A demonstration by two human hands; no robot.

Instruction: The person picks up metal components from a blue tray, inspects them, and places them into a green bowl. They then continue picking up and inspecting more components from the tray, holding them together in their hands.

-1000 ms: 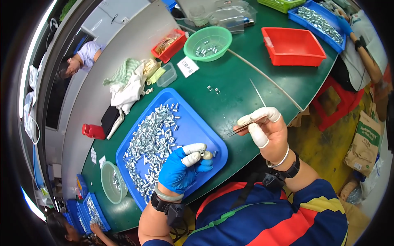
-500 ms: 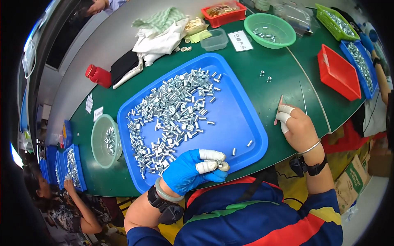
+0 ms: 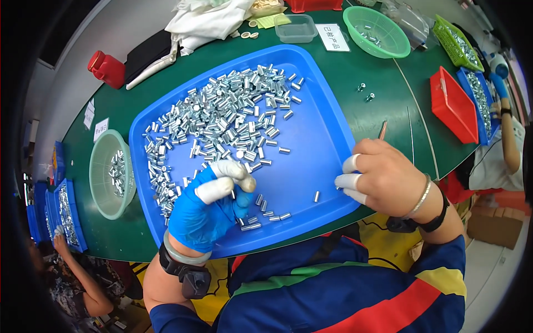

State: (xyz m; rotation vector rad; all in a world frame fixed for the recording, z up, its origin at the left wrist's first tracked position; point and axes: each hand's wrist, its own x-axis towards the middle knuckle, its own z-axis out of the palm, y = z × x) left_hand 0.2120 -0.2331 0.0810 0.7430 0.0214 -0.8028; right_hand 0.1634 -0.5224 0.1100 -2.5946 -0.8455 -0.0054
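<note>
A large blue tray (image 3: 327,139) holds a heap of small silvery rivet nuts (image 3: 222,116), with several loose ones near its front edge. Over the front of the tray is my left hand (image 3: 208,202), in a blue glove with white finger covers. Its thumb and fingers are closed on a rivet nut, of which only a sliver shows. At the tray's right rim, my right hand (image 3: 383,180) has its covered fingertips pressed together; what they hold is mostly hidden. Beyond that hand, the tip of a brownish stick (image 3: 383,130) shows on the table.
A thin metal rod (image 3: 411,133) and two rivet nuts (image 3: 366,92) lie on the green table. Green baskets (image 3: 408,50) (image 3: 91,177) stand at the back right and left. A red bin (image 3: 452,108), a red bottle (image 3: 106,69) and white cloth (image 3: 205,22) surround the tray. Co-workers sit at both sides.
My left hand has moved left and farther over the tray, uncovering loose rivet nuts. My right hand has come left from the table to the tray's rim, its fingers closing. The view has shifted slightly.
</note>
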